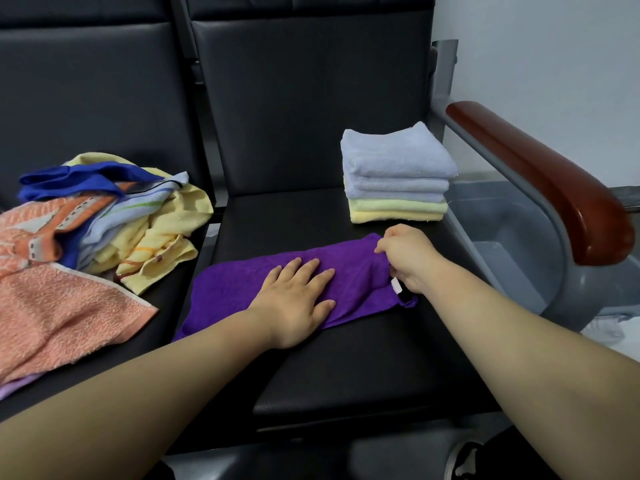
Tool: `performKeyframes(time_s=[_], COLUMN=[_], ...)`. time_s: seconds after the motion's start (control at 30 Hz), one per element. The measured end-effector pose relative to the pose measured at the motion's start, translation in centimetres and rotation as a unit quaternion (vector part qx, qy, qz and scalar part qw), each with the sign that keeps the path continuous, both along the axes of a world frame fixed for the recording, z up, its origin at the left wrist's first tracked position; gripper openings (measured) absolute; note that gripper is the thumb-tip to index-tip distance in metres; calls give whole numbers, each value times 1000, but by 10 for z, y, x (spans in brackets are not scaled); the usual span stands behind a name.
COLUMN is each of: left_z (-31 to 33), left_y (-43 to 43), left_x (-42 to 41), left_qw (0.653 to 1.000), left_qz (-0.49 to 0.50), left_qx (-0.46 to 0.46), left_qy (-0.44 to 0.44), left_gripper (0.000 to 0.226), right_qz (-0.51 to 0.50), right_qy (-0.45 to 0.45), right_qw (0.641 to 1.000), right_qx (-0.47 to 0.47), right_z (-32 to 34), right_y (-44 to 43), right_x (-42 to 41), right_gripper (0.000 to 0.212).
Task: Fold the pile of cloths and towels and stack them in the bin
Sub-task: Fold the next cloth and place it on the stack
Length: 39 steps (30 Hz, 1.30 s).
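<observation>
On the black padded seat (346,358), my flat left hand (294,299) presses the purple terry cloth (242,289); my right hand (408,258) pinches its right end, long axis left-to-right.

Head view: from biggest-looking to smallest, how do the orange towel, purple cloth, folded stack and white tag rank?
1. Orange towel, though nearest and cut off by the frame.
2. Purple cloth, partly covered; close to the towel, so unsure.
3. Folded stack.
4. White tag, smallest by far.
</observation>
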State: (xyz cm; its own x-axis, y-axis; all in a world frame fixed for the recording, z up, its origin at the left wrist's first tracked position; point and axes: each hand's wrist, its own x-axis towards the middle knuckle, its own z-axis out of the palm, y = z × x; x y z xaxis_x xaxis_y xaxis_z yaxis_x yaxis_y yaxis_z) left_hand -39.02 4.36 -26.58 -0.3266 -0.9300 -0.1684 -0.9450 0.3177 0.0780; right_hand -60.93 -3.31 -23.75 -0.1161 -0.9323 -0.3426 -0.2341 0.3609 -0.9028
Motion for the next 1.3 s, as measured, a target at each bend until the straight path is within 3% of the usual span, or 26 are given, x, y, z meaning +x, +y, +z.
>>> performKeyframes(time_s=[0.23, 0.43, 0.57, 0.7, 0.93, 1.1, 1.23, 1.3], left_z=[2, 5, 13, 17, 16, 15, 16, 17], left_y=[1, 0, -7, -13, -11, -10, -11, -10], left_x=[-1, -2, 0, -5, -9, -9, -10, -10], left_qw=[1000, 1000, 1000, 999, 998, 998, 999, 999], left_qz=[4, 10, 9, 7, 5, 10, 15, 25], left_qx=[11, 22, 9, 8, 20, 30, 37, 42], left_qy=[-3, -10, -9, -32, -54, -50, -36, -13], left_gripper=[66, 70, 78, 82, 81, 80, 80, 81], right_qz=[37, 52, 131, 162, 169, 206, 182, 161], right_qy=[10, -36, 27, 87, 169, 305, 279, 329], right_qw=[999, 997, 988, 981, 971, 930, 943, 930], right_qx=[-18, 33, 74, 55, -4, 17, 21, -30], right_z=[-6, 0, 9, 10, 10, 14, 24, 25], right_y=[-4, -6, 0, 7, 14, 17, 14, 11], right_x=[-2, -9, -18, -23, -30, -32, -25, -20], right_gripper=[43, 17, 32, 56, 47, 37, 26, 24])
